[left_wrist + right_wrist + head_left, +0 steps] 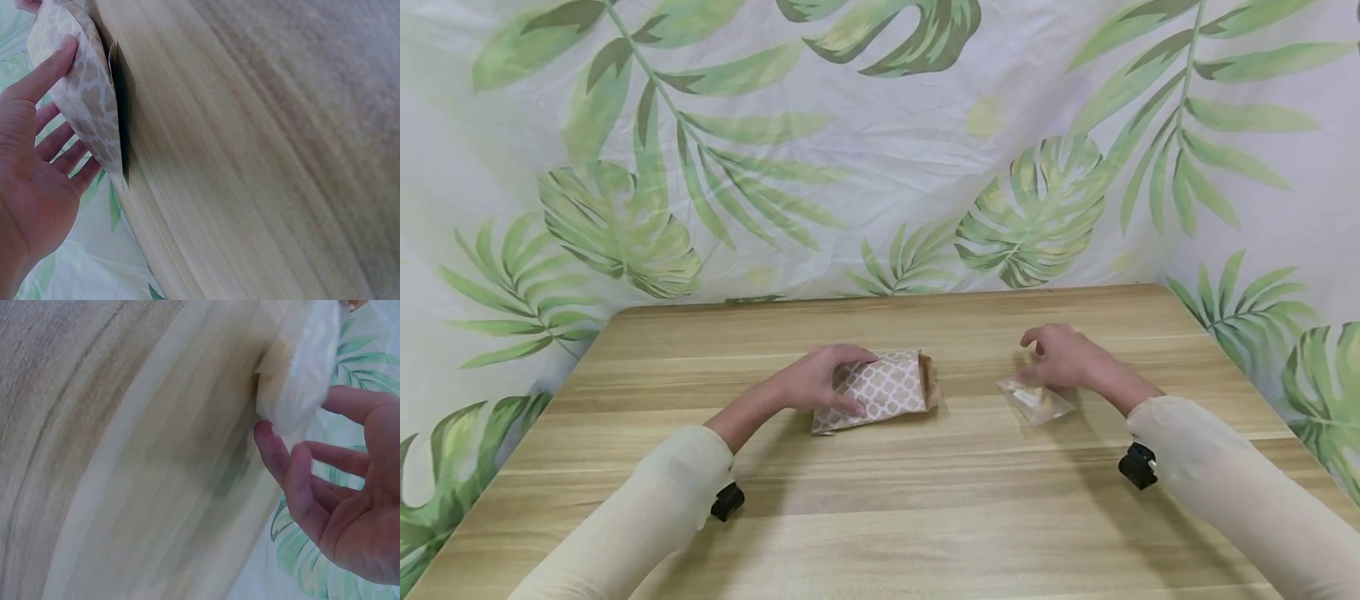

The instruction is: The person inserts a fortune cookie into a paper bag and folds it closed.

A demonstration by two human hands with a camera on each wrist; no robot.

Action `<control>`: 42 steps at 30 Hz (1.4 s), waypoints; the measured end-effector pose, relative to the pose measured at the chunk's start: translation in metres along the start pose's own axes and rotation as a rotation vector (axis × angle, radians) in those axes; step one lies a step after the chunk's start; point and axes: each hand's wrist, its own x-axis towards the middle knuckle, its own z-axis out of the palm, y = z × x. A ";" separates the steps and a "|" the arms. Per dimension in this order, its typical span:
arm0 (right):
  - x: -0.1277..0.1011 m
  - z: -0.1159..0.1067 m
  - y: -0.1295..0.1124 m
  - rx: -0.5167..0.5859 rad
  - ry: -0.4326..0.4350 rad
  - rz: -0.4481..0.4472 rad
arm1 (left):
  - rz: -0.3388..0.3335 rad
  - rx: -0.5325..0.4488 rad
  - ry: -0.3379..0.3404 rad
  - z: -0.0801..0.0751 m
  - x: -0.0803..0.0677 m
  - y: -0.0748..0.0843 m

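A tan paper bag (887, 385) with a white lattice print lies on its side on the wooden table, its open mouth facing right. My left hand (816, 379) grips the closed end, thumb on the near side and fingers on the far side. In the left wrist view the thumb presses on the printed paper (90, 94). To the right, my right hand (1063, 358) holds a small clear plastic packet (1037, 404) by its far edge. Pale and yellowish contents show through the film. The right wrist view has the packet (297, 375) at the fingertips, some fingers hidden behind it.
The wooden table (880, 508) extends around both hands, its far edge against a leaf-printed cloth (880, 150). A black wrist camera (727, 502) hangs under the left sleeve, another black camera (1138, 465) under the right.
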 end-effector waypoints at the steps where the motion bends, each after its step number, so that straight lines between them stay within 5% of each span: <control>1: 0.000 -0.001 0.000 0.010 -0.008 -0.011 | 0.001 0.001 0.001 0.000 0.000 0.000; 9: -0.009 -0.010 0.005 0.126 -0.109 -0.175 | 0.003 0.002 0.003 0.001 0.000 -0.003; 17: -0.015 -0.007 0.009 0.163 -0.215 -0.171 | -0.001 -0.002 0.004 0.000 -0.001 -0.001; 32: -0.024 -0.003 0.015 0.208 -0.247 -0.268 | -0.001 -0.006 -0.003 -0.001 0.002 -0.001; 42: -0.020 0.003 0.020 0.115 -0.151 -0.296 | -0.018 -0.019 -0.014 -0.001 0.003 0.001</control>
